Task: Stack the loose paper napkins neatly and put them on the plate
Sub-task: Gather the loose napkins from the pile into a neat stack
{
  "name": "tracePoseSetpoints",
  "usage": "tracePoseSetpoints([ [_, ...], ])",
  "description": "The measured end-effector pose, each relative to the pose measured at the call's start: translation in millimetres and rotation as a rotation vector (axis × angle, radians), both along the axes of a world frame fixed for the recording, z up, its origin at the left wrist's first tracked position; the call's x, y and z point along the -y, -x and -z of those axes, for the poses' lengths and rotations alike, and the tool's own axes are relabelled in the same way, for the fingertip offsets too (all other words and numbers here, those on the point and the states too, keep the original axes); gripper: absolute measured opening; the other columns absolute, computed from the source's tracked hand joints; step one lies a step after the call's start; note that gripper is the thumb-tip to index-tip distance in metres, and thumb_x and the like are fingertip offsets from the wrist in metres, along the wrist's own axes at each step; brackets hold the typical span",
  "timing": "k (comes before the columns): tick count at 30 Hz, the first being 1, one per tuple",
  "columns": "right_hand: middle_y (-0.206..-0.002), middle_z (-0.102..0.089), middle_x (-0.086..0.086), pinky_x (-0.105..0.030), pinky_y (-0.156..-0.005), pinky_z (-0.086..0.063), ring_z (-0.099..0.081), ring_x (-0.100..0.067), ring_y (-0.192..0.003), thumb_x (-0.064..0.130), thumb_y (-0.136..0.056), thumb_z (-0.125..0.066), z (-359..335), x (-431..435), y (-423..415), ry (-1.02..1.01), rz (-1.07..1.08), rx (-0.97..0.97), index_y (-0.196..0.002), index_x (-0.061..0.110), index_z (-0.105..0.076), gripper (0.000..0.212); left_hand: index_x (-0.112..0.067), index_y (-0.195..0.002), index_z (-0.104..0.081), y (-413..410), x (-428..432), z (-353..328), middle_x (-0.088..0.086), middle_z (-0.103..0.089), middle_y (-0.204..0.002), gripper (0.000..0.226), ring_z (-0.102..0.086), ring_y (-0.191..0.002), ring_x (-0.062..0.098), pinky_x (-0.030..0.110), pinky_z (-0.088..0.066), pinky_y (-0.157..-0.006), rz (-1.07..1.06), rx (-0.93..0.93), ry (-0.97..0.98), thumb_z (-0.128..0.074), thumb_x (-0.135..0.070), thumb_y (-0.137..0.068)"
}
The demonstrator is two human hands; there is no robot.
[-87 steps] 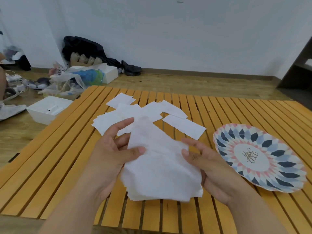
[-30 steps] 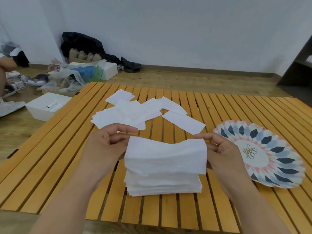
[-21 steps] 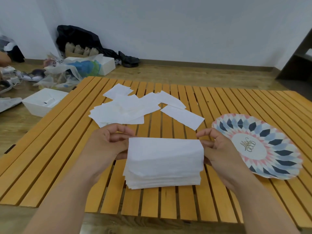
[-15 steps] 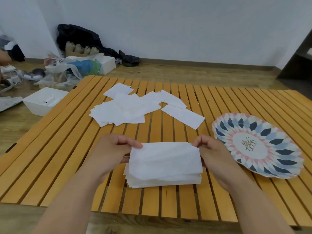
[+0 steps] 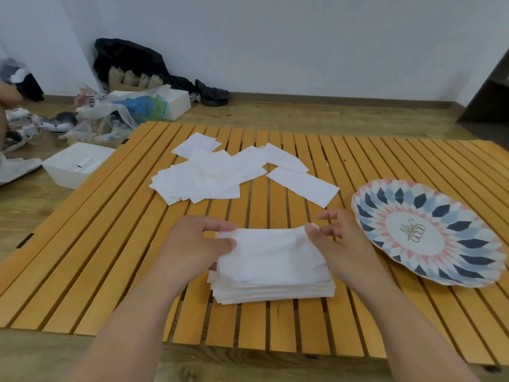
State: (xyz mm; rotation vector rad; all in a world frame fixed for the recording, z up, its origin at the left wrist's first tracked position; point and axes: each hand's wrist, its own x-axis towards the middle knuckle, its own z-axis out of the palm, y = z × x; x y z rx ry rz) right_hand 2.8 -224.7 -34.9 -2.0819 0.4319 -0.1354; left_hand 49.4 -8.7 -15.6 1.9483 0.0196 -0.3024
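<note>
A squared stack of white paper napkins (image 5: 271, 267) lies on the slatted wooden table (image 5: 82, 252) near its front edge. My left hand (image 5: 192, 249) pinches the stack's upper left corner between thumb and fingers. My right hand (image 5: 338, 244) holds the upper right corner with the thumb on top, its fingers loosely spread behind. Several loose napkins (image 5: 209, 175) lie scattered further back, one single napkin (image 5: 303, 186) apart to the right. The patterned blue, pink and white plate (image 5: 429, 232) sits to the right of the stack with nothing on it.
On the floor to the left are a white box (image 5: 77, 166), plastic bags (image 5: 115, 111) and a second white box (image 5: 176, 103). Dark bags (image 5: 132, 62) and shoes lie by the wall. A person's limb shows at the far left edge.
The stack was held up and squared between both hands, then lowered flat onto the table. Both hands now hold its far corners.
</note>
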Motion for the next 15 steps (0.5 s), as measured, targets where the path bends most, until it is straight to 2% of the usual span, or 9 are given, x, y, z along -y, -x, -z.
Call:
tracePoseSetpoints([
  [3, -0.095, -0.055, 0.017, -0.018, -0.060, -0.038, -0.050, 0.004, -0.083, 0.045, -0.091, -0.054, -2.7, -0.6, 1.5, -0.024, 0.008, 0.047, -0.105, 0.027, -0.052, 0.023, -0.025, -0.097, -0.074, 0.6, -0.9, -5.4, -0.015, -0.064, -0.104, 0.026, -0.068, -0.072, 0.008, 0.016, -0.049, -0.048, 0.042, 0.011, 0.069, -0.073, -0.006, -0.080],
  [5, -0.095, -0.056, 0.015, -0.017, -0.063, -0.037, -0.051, 0.003, -0.086, 0.041, -0.090, -0.058, -0.3, -0.4, 0.8, -0.021, 0.018, 0.051, -0.100, 0.023, -0.056, 0.020, -0.026, -0.098, -0.074, 0.8, -2.1, -7.3, -0.013, -0.066, -0.105, 0.028, -0.068, -0.069, 0.005, 0.017, -0.049, -0.048, 0.062, 0.000, 0.098, -0.074, -0.006, -0.078],
  [8, -0.094, -0.060, 0.010, -0.018, -0.065, -0.038, -0.054, -0.001, -0.088, 0.028, -0.088, -0.064, 6.9, 1.3, -1.3, 0.005, 0.037, 0.042, -0.094, 0.021, -0.059, 0.010, -0.025, -0.104, -0.072, 0.3, -3.8, -4.0, -0.011, -0.065, -0.108, 0.031, -0.069, -0.062, 0.012, 0.020, -0.051, -0.049, 0.062, -0.032, 0.047, -0.074, -0.006, -0.079],
  [11, -0.093, -0.061, 0.010, -0.018, -0.067, -0.042, -0.056, -0.004, -0.090, 0.024, -0.087, -0.066, 9.7, 1.6, -2.3, 0.009, 0.029, 0.032, -0.094, 0.022, -0.061, 0.008, -0.023, -0.111, -0.068, -0.9, -4.7, 1.1, -0.011, -0.063, -0.107, 0.034, -0.069, -0.067, 0.014, 0.021, -0.052, -0.049, 0.062, -0.051, -0.019, -0.072, -0.007, -0.081],
  [15, -0.091, -0.060, 0.012, -0.025, -0.068, -0.049, -0.056, -0.005, -0.086, 0.023, -0.087, -0.067, 9.6, 3.5, -2.9, 0.024, 0.037, 0.010, -0.100, 0.028, -0.057, 0.017, -0.025, -0.114, -0.067, -1.4, -5.9, -0.3, -0.020, -0.059, -0.104, 0.038, -0.069, -0.075, 0.012, 0.023, -0.056, -0.055, 0.076, -0.035, -0.025, -0.072, -0.006, -0.081],
])
